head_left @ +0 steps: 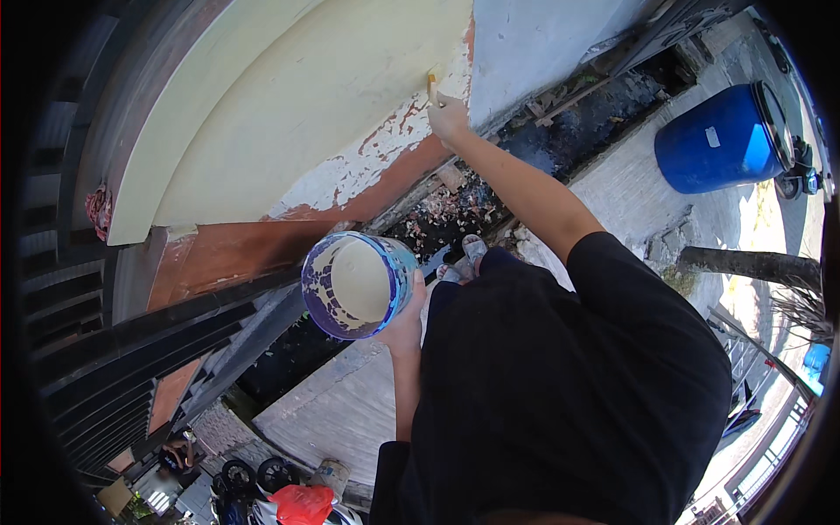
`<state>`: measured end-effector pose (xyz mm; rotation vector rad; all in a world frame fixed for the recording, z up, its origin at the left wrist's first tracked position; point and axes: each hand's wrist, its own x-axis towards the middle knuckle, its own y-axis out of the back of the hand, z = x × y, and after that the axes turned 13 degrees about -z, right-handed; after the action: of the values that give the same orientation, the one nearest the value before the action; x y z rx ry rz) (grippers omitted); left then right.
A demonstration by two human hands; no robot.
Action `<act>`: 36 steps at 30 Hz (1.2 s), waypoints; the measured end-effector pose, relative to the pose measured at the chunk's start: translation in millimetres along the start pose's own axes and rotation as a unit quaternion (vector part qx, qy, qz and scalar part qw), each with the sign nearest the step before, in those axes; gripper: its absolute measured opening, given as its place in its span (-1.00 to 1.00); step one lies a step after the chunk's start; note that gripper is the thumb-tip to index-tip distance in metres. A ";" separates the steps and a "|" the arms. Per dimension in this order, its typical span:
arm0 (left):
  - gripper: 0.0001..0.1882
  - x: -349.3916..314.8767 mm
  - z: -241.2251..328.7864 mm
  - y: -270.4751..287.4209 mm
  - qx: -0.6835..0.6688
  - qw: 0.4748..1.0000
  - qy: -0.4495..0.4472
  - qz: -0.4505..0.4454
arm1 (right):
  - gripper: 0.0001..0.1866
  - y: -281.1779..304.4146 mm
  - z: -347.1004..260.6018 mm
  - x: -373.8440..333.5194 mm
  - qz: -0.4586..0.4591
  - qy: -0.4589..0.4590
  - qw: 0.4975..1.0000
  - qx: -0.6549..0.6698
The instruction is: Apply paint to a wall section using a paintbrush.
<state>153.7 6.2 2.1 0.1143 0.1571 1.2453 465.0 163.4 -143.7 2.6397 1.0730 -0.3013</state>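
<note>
My right hand (450, 121) is closed around the handle of a paintbrush (432, 90), its bristle end at the wall. That wall (289, 114) is coated pale cream, with a band of flaking white paint (350, 171) over red-brown along its lower part. My left hand (405, 322) grips the side of a paint bucket (319, 302), purple inside and blue-patterned outside. Inside the bucket is cream paint (360, 278), and dried splashes mark the inner wall. The bucket is tilted toward the view, held off the ground.
A dark drainage ditch (560, 131) with debris runs along the wall's foot, close to my sandalled feet (473, 249). A blue drum (717, 140) stands on the pavement, near a tree trunk (744, 261). Black railings (149, 350) and parked motorcycles (254, 481) are at the lower left, with another person (178, 453).
</note>
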 end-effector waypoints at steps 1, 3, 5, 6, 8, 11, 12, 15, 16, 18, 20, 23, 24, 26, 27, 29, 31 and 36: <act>-0.14 2.9 2.0 0.8 0.012 1.000 -0.017 -0.014 | -0.47 0.6 9.7 -3.8 0.002 -0.006 1.000 -0.005; -0.19 3.7 1.4 4.5 0.013 0.998 -0.032 -0.058 | -0.52 8.5 42.8 -13.7 -0.215 0.028 0.975 -0.045; -0.35 4.7 6.5 2.5 -0.018 0.996 -0.043 -0.077 | -0.51 23.4 69.1 -30.8 -0.209 0.025 0.976 -0.053; -0.51 6.2 6.6 1.1 -0.047 0.992 -0.058 -0.097 | -0.50 36.5 81.6 -40.4 -0.202 0.027 0.977 -0.057; -0.55 4.2 0.2 7.7 -0.037 0.990 -0.077 -0.111 | -0.50 55.0 88.7 -66.7 -0.187 0.020 0.981 -0.055; -0.55 4.0 -0.2 11.0 -0.036 0.990 -0.066 -0.122 | -0.50 83.7 93.6 -113.3 -0.163 -0.034 0.986 0.025; -0.55 5.2 -4.4 13.5 -0.028 0.986 -0.101 -0.127 | -0.50 90.9 94.7 -127.0 -0.152 -0.055 0.987 0.020; -0.53 7.5 -7.4 15.8 -0.031 0.978 -0.142 -0.150 | -0.50 115.0 104.8 -166.6 -0.115 -0.092 0.988 0.053; -0.52 8.8 -6.9 16.4 -0.038 0.976 -0.147 -0.159 | -0.51 119.9 106.7 -177.9 -0.099 -0.108 0.985 0.090; -0.51 13.2 -7.4 14.9 -0.050 0.970 -0.164 -0.175 | -0.51 126.4 109.0 -194.7 -0.075 -0.113 0.984 0.114; -0.50 16.0 -12.3 12.8 -0.064 0.962 -0.183 -0.191 | -0.47 133.1 106.3 -210.4 -0.047 -0.129 0.985 0.108; -0.50 20.2 -24.5 11.7 -0.034 0.950 -0.217 -0.220 | -0.49 141.0 101.1 -230.3 -0.034 -0.132 0.982 0.127; -0.35 21.2 -26.8 11.3 -0.019 0.946 -0.214 -0.242 | -0.49 143.5 98.9 -234.7 -0.035 -0.129 0.981 0.143; -0.20 21.5 -27.1 7.7 -0.006 0.940 -0.213 -0.266 | -0.49 147.3 90.8 -241.8 -0.034 -0.123 0.982 0.141; -0.19 21.5 -26.1 3.4 -0.014 0.939 -0.232 -0.253 | -0.49 149.0 86.5 -243.6 -0.028 -0.128 0.983 0.128; -0.18 20.0 -25.1 -5.9 -0.025 0.937 -0.252 -0.242 | -0.48 154.4 86.1 -245.6 -0.019 -0.130 0.985 0.114; -0.16 17.6 -24.3 -15.0 -0.083 0.945 -0.211 -0.234 | -0.49 159.4 85.3 -246.1 -0.036 -0.117 0.984 0.126; -0.10 8.6 -18.5 -39.5 -0.070 0.950 -0.209 -0.222 | -0.51 178.3 77.4 -234.6 -0.065 -0.110 0.982 0.137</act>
<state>189.9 1.8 -23.3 0.2058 -0.2637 0.7565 419.1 -136.5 -116.8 2.6891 1.2039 -0.8006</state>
